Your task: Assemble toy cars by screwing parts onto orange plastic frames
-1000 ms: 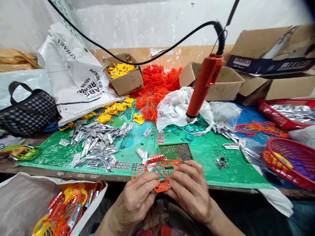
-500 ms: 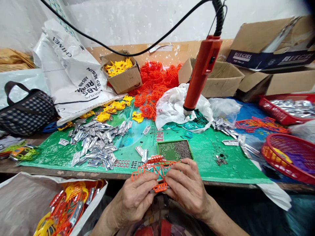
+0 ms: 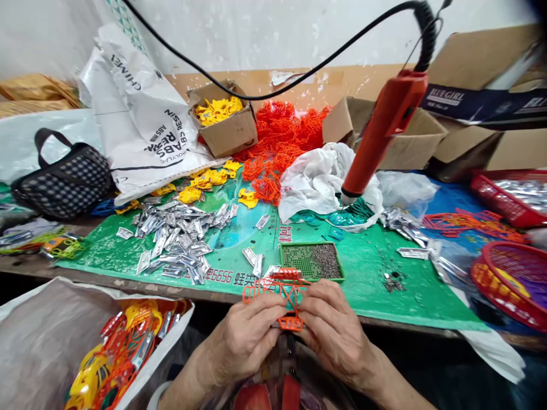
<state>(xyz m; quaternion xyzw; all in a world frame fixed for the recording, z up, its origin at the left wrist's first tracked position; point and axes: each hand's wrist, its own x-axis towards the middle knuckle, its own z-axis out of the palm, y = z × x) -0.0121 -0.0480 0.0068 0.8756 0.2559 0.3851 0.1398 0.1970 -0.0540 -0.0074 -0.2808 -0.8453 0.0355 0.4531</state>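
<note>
My left hand (image 3: 248,336) and my right hand (image 3: 331,327) both grip an orange plastic frame (image 3: 277,287) at the table's near edge, fingers pinched on its lower part. Just beyond the frame lies a small green tray of tiny screws (image 3: 314,261) on the green mat (image 3: 367,267). An orange electric screwdriver (image 3: 382,134) hangs on a coiled cable above the mat to the right, untouched. A heap of silver metal pieces (image 3: 175,242) lies left of the tray.
A white bag (image 3: 51,341) with finished orange and yellow parts stands at lower left. Behind are a pile of orange frames (image 3: 282,136), a box of yellow parts (image 3: 222,122), a white resin sack (image 3: 141,119), cardboard boxes (image 3: 410,142), red baskets (image 3: 508,279) at right, and a dark handbag (image 3: 64,179) at left.
The view has shifted, so everything sits a little further right. Both hands keep hold of the orange frame, with slight finger movement on its lower part.
</note>
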